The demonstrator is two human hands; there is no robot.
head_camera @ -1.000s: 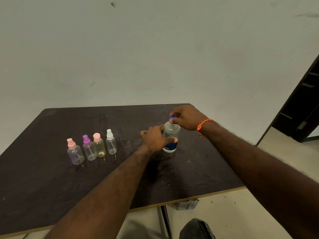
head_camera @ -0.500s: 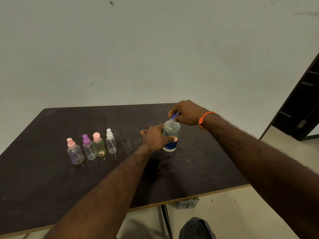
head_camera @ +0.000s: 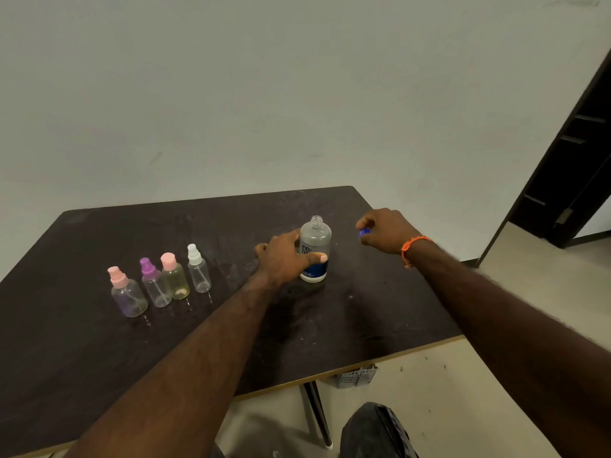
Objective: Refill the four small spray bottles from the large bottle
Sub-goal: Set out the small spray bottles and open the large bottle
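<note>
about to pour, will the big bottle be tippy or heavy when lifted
The big bottle looks nearly full, so probably heavy for its size. It is tall, narrow and uncapped, so a tilt may spill. The left hand grips it, which likely steadies it.

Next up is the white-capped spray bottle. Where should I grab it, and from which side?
Grip the white-capped spray bottle round its clear body, below the cap, from its right or from above: that side is open table, while the yellowish bottle stands close on its left.
</note>
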